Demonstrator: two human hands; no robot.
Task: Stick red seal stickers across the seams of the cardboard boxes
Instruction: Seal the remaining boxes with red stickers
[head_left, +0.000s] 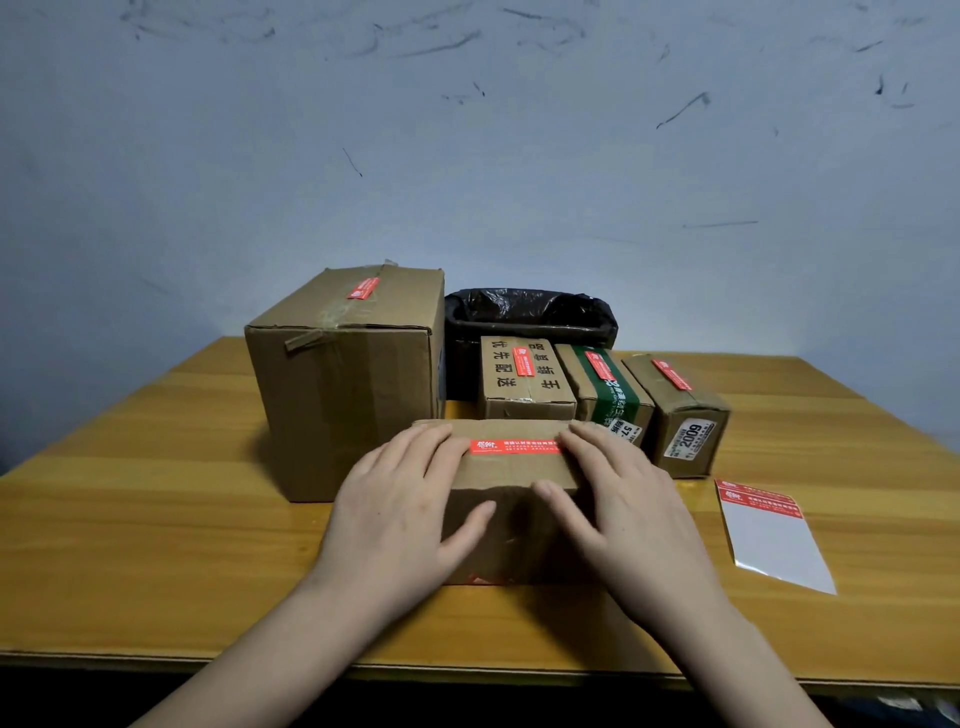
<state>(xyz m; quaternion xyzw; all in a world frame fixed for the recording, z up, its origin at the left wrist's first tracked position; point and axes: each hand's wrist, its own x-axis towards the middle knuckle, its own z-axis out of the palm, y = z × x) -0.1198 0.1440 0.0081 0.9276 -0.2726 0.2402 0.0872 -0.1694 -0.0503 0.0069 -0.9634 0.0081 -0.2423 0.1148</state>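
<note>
A wooden worktop (156, 519) carries everything, set against a scuffed pale wall (467, 130). The tall cardboard box (348, 384) stands toward the far left of the worktop, a red seal sticker (363, 288) across its top seam. Behind the small boxes at the far edge sits a bin lined with a black bag (530, 312). In front of it stands a row of three small boxes: the printed box (524, 379), the green-taped box (605, 389) and the labelled box (685, 421), each with a red sticker on its top.

Near the front edge, about midway along, lies the low box (506, 499), just in front of the tall box. A long red sticker (514, 446) runs across its top. The left hand (400, 499) lies flat on the box's left part, fingers straight, fingertips at the sticker's left end and thumb on the front face. The right hand (618, 493) mirrors it on the right, fingers straight at the sticker's right end. Neither hand grips anything.

Toward the right edge lies the white backing sheet (774, 540), with red stickers left along its far end.
</note>
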